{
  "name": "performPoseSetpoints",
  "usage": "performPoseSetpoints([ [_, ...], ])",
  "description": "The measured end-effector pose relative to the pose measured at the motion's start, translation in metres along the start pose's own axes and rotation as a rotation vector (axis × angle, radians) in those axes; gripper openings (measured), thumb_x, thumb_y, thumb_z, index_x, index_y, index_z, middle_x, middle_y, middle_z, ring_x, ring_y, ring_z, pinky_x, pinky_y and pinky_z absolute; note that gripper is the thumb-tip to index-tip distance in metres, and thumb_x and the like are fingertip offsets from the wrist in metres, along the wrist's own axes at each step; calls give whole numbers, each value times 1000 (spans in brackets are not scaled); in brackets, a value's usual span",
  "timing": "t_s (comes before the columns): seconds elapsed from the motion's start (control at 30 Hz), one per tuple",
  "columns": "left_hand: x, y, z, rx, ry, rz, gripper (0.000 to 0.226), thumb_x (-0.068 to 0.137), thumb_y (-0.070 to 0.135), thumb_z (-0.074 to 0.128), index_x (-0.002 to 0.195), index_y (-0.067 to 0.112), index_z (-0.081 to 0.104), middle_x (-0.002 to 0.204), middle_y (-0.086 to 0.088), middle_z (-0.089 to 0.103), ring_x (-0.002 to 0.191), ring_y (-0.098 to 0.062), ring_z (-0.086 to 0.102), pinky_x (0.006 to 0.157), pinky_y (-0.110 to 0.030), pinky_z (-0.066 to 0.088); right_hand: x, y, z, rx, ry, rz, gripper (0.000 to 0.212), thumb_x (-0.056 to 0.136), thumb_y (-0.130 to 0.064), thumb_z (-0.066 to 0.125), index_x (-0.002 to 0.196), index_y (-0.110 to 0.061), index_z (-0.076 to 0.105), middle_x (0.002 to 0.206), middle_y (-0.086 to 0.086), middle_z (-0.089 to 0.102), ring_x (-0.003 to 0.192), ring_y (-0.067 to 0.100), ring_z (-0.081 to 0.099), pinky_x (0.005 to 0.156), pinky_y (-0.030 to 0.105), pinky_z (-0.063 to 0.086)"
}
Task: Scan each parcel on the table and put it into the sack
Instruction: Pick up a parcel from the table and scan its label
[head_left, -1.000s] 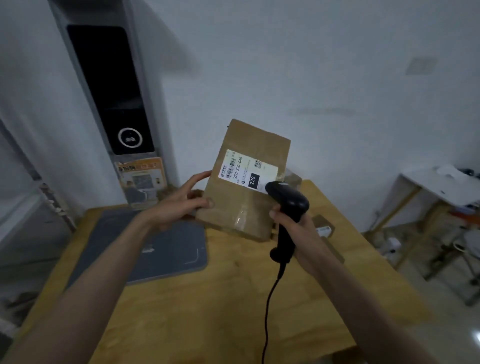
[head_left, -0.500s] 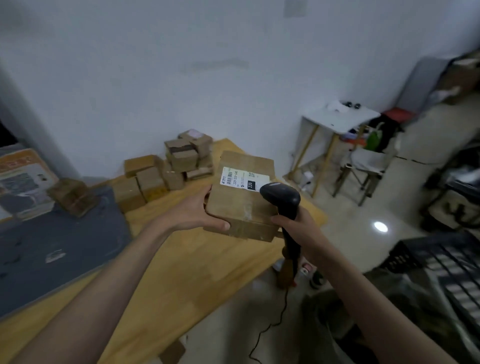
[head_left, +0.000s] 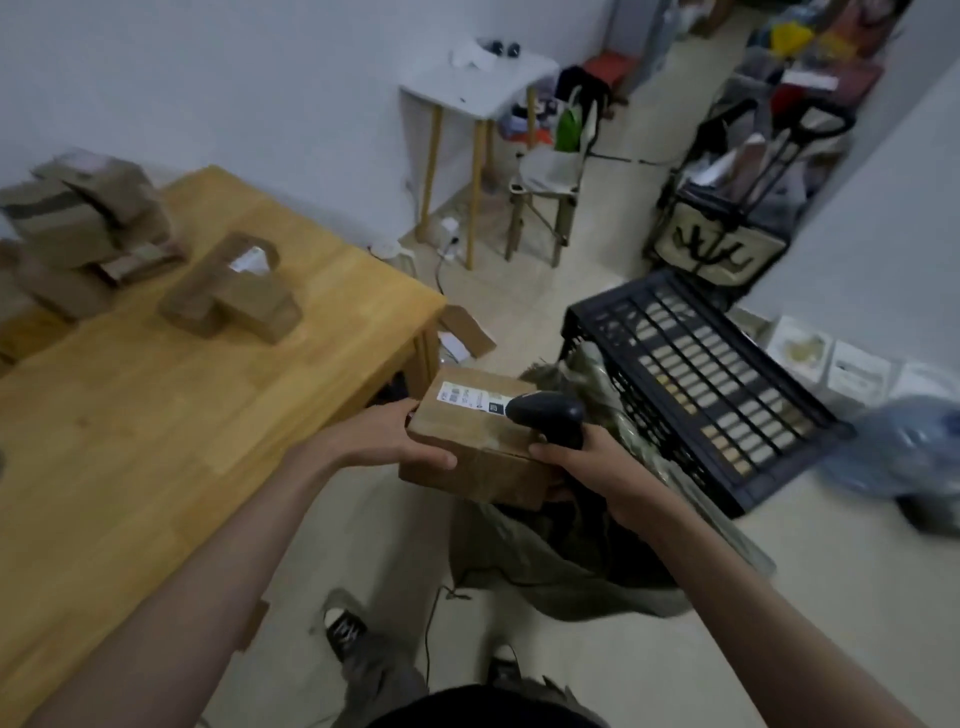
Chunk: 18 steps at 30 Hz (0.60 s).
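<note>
parcel: a brown cardboard box (head_left: 475, 441) held in the air past the corner of the surface (head_left: 156, 415), above the sack, white label facing up.
left hand: the left hand (head_left: 400, 441) grips the parcel's near-left edge, thumb on top, fingers curled underneath.
right hand: the right hand (head_left: 587, 457) is wrapped round the handle of a black scanner (head_left: 545, 410), whose head lies over the label's right end; its fingers also seem to touch the parcel's right side, though i cannot tell if they bear any weight.
sack: a drab olive sack (head_left: 561, 566) slumps on the floor below the parcel, its dark mouth just beneath and to the right of the box, leaning on a black crate (head_left: 701, 384).
key relation: the parcel hangs almost straight over the sack's opening, its long axis running from the left hand across to the right hand. the left hand is the one that carries it, so the drop looks to be its job; a short way down and slightly right should do.
stage: judging by the scanner at the label, the scan is being made or is just made; the parcel is not yet in the sack.
risk: the sack's mouth sags, so the box could catch on its rim.
remaining parcels: several more boxes (head_left: 228, 291) lie on the surface, well apart from the sack.
</note>
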<state>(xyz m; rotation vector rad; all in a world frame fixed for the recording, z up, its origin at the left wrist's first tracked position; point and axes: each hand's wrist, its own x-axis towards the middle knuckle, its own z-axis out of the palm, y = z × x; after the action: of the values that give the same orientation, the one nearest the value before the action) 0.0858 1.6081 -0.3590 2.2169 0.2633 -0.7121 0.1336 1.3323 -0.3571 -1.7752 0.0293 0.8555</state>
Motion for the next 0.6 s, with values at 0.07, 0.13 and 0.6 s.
performPoseSetpoints([
  [0.07,11,8,26,18,-100,-16,77,69,63,79,133,34,48,128,15,53,119,-12,53,101,-26,43,-12,22,-16,28,-7,68,30,91,-16,74,120,-16,64,110,12,70,94,29,73,81,49,62],
  [0.13,23,11,48,23,-154,-38,81,66,70,78,134,34,53,130,15,57,118,-10,55,101,-28,45,-20,41,-28,46,-4,128,33,92,-17,73,123,-12,63,116,19,68,102,37,71,84,55,60],
  [0.6,126,-4,150,-201,-176,-229,109,56,90,63,140,22,49,134,1,59,117,-17,58,102,-38,50,18,122,-62,305,142,388,38,81,-2,81,115,-2,63,113,22,68,97,35,72,75,48,63],
])
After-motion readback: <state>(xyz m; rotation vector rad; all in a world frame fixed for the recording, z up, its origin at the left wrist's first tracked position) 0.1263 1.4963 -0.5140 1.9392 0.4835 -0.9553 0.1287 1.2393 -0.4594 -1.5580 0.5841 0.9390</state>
